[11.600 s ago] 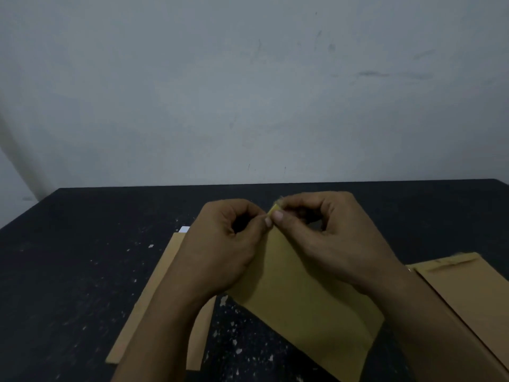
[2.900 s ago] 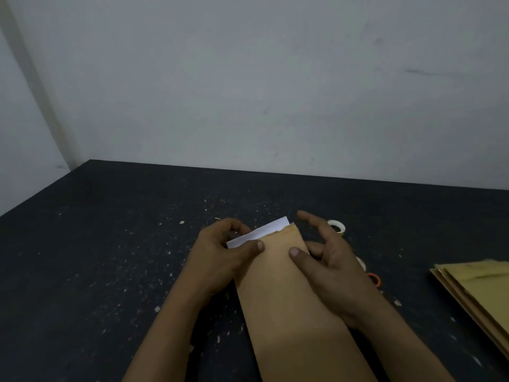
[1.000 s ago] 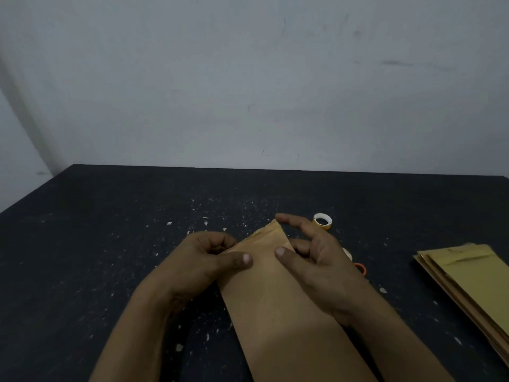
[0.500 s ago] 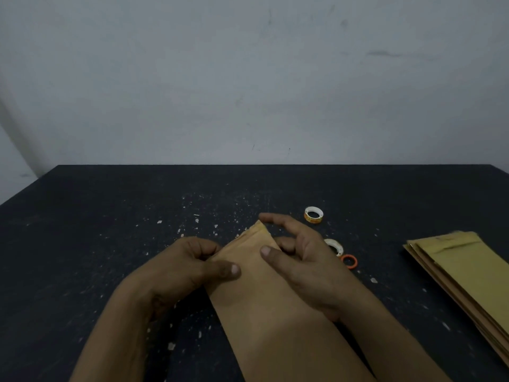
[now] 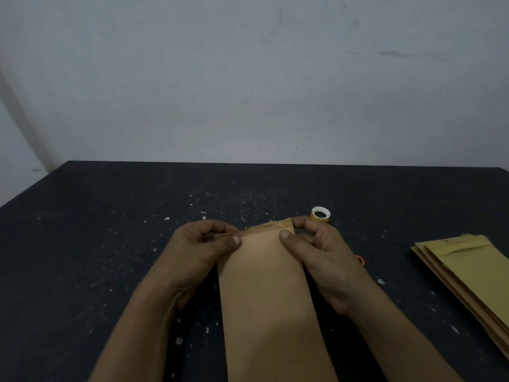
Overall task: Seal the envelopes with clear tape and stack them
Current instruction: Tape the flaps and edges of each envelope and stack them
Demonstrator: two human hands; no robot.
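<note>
Hands: left hand [image 5: 201, 252] & right hand [image 5: 316, 249] each pinch far-end corners of long brown paper envelope [image 5: 264, 285], axis pointing away from me; small clear tape roll [image 5: 320, 214] nearer right.

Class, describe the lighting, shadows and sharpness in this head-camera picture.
Head view: dim, flat light with no glare; dark shadows lie on the table beside the envelope under the left hand and right hand; the envelope stack at right looks soft and grainy.
</note>
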